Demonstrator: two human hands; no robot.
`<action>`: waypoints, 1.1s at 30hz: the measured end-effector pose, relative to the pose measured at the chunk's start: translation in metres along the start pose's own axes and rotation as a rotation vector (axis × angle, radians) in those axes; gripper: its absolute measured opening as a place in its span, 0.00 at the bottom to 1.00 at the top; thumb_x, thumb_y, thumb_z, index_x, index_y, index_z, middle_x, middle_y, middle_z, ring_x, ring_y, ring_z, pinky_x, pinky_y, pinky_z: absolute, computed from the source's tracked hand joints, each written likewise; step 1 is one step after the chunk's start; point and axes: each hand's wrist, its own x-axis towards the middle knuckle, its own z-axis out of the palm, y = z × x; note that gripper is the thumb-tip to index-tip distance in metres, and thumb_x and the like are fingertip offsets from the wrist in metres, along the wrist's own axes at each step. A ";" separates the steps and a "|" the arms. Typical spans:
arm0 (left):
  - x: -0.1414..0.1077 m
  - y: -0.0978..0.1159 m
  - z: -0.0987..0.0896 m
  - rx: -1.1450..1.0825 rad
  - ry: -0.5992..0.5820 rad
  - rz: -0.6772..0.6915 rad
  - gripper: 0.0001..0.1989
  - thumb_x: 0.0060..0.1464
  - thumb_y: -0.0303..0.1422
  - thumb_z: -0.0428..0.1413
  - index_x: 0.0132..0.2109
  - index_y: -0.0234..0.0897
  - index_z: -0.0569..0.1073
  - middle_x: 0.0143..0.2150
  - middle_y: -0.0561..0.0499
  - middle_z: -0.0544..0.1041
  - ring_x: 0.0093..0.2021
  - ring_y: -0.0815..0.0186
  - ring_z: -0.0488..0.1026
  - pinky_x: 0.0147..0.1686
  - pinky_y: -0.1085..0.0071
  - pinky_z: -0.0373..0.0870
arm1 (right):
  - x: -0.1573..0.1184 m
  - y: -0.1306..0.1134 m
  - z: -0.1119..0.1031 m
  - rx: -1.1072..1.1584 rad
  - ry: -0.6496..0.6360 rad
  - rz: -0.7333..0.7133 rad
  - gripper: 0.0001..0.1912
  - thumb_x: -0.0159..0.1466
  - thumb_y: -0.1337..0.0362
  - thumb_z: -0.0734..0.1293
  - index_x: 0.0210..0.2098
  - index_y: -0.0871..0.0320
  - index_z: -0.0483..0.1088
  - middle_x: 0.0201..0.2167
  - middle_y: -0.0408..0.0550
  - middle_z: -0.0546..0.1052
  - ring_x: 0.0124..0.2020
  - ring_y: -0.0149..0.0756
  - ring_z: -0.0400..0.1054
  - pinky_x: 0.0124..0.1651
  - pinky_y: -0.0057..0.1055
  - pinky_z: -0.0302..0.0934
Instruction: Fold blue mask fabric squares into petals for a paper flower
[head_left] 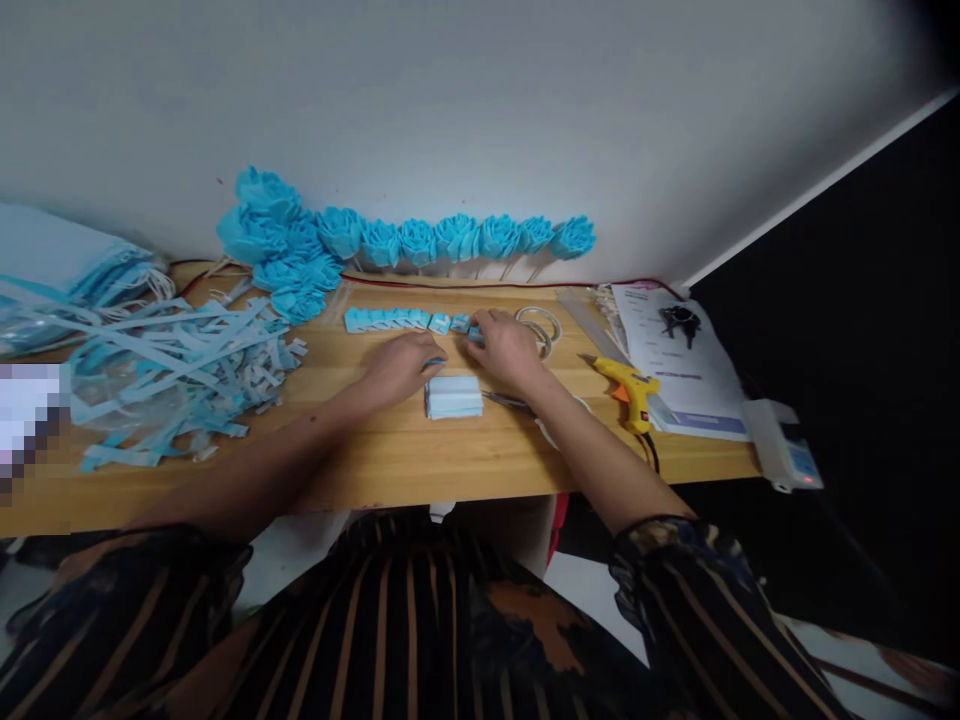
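A row of small folded blue pieces (386,320) lies across the middle of the wooden table. My right hand (504,345) is at the row's right end, its fingers pressed on a blue piece there. To the left, below the row, my left hand (401,367) is closed, with a bit of blue showing at its fingertips. Between and just below my hands sits a stack of pale blue folded sheets (454,397), which neither hand holds. Scissors (506,400) lie partly under my right wrist.
Blue flowers on stems (457,238) lean along the wall. Cut strips (180,370) heap at the left. Tape rolls (553,325), a yellow glue gun (630,390), papers (660,350) with keys (681,322), and a white box (782,447) are at the right.
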 end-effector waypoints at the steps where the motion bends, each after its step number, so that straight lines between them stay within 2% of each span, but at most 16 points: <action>1: 0.000 0.000 0.001 0.028 -0.015 -0.002 0.09 0.61 0.29 0.55 0.38 0.38 0.81 0.41 0.43 0.79 0.46 0.56 0.75 0.48 0.62 0.69 | 0.002 -0.003 0.001 -0.035 -0.028 0.001 0.16 0.70 0.62 0.62 0.53 0.61 0.72 0.49 0.62 0.80 0.49 0.51 0.73 0.44 0.37 0.59; 3: 0.000 -0.001 0.001 0.064 -0.030 -0.018 0.09 0.60 0.29 0.55 0.38 0.38 0.81 0.41 0.43 0.79 0.46 0.56 0.75 0.48 0.63 0.70 | 0.004 -0.003 0.000 -0.062 -0.076 0.020 0.17 0.70 0.67 0.59 0.55 0.61 0.71 0.48 0.62 0.81 0.47 0.51 0.74 0.42 0.37 0.59; 5: -0.001 -0.004 -0.002 0.097 -0.042 -0.045 0.09 0.59 0.28 0.55 0.39 0.38 0.81 0.41 0.43 0.79 0.46 0.56 0.75 0.47 0.62 0.70 | 0.002 0.003 -0.004 0.019 -0.073 0.058 0.20 0.68 0.71 0.58 0.56 0.61 0.71 0.47 0.62 0.81 0.44 0.49 0.75 0.40 0.36 0.59; 9: -0.009 -0.021 -0.017 0.110 -0.018 -0.106 0.08 0.57 0.28 0.55 0.38 0.38 0.81 0.41 0.43 0.80 0.45 0.56 0.76 0.48 0.63 0.70 | -0.005 0.014 -0.010 0.425 0.000 0.157 0.20 0.63 0.70 0.63 0.53 0.59 0.74 0.37 0.51 0.83 0.35 0.40 0.74 0.36 0.32 0.60; 12: -0.020 -0.035 -0.027 0.143 -0.006 -0.117 0.11 0.59 0.30 0.53 0.41 0.38 0.81 0.44 0.42 0.81 0.47 0.56 0.76 0.50 0.62 0.70 | -0.006 0.009 -0.006 0.750 -0.053 0.180 0.19 0.63 0.67 0.63 0.52 0.61 0.73 0.30 0.45 0.80 0.26 0.33 0.71 0.32 0.29 0.64; 14: -0.027 -0.041 -0.031 0.186 -0.018 -0.111 0.14 0.61 0.31 0.51 0.44 0.37 0.81 0.47 0.41 0.82 0.49 0.55 0.77 0.52 0.61 0.70 | -0.005 0.005 -0.001 0.870 -0.096 0.183 0.18 0.64 0.65 0.62 0.52 0.61 0.73 0.27 0.43 0.79 0.24 0.31 0.69 0.32 0.28 0.64; 16: -0.032 -0.043 -0.033 0.207 -0.017 -0.100 0.16 0.62 0.32 0.49 0.47 0.36 0.81 0.49 0.40 0.82 0.51 0.54 0.77 0.54 0.59 0.70 | -0.004 0.005 0.001 0.781 -0.090 0.178 0.17 0.64 0.67 0.63 0.50 0.60 0.75 0.28 0.45 0.80 0.26 0.33 0.71 0.33 0.29 0.63; 20: -0.034 -0.041 -0.038 0.214 0.035 -0.080 0.17 0.65 0.36 0.48 0.45 0.37 0.82 0.47 0.40 0.82 0.49 0.52 0.78 0.52 0.59 0.71 | -0.002 0.019 -0.008 0.365 0.006 0.184 0.19 0.65 0.69 0.63 0.53 0.58 0.77 0.38 0.52 0.83 0.37 0.42 0.75 0.39 0.34 0.61; 23: -0.025 -0.035 -0.041 0.209 0.067 -0.081 0.17 0.65 0.37 0.49 0.43 0.38 0.82 0.45 0.41 0.83 0.46 0.53 0.78 0.48 0.60 0.71 | 0.004 0.020 -0.014 0.163 -0.010 0.052 0.19 0.67 0.68 0.62 0.55 0.58 0.76 0.47 0.56 0.83 0.46 0.46 0.74 0.43 0.35 0.61; 26: -0.015 -0.030 -0.042 0.222 0.064 -0.063 0.16 0.65 0.35 0.49 0.42 0.38 0.82 0.44 0.42 0.83 0.45 0.54 0.78 0.47 0.61 0.71 | 0.013 0.007 -0.010 0.022 -0.042 -0.100 0.18 0.70 0.67 0.60 0.56 0.60 0.75 0.51 0.60 0.80 0.53 0.49 0.71 0.47 0.36 0.60; 30: -0.014 -0.030 -0.042 0.236 0.035 -0.047 0.17 0.65 0.35 0.48 0.42 0.38 0.82 0.44 0.42 0.83 0.45 0.56 0.78 0.47 0.62 0.71 | 0.023 -0.005 0.001 -0.070 -0.095 -0.157 0.21 0.71 0.71 0.57 0.59 0.61 0.73 0.50 0.62 0.79 0.53 0.51 0.71 0.45 0.37 0.60; 33: -0.022 -0.033 -0.043 0.200 -0.001 -0.082 0.17 0.65 0.35 0.49 0.41 0.37 0.82 0.44 0.43 0.84 0.45 0.56 0.78 0.46 0.63 0.71 | 0.030 0.004 0.002 0.039 -0.077 -0.108 0.22 0.69 0.72 0.57 0.57 0.60 0.74 0.49 0.60 0.80 0.50 0.49 0.73 0.45 0.36 0.61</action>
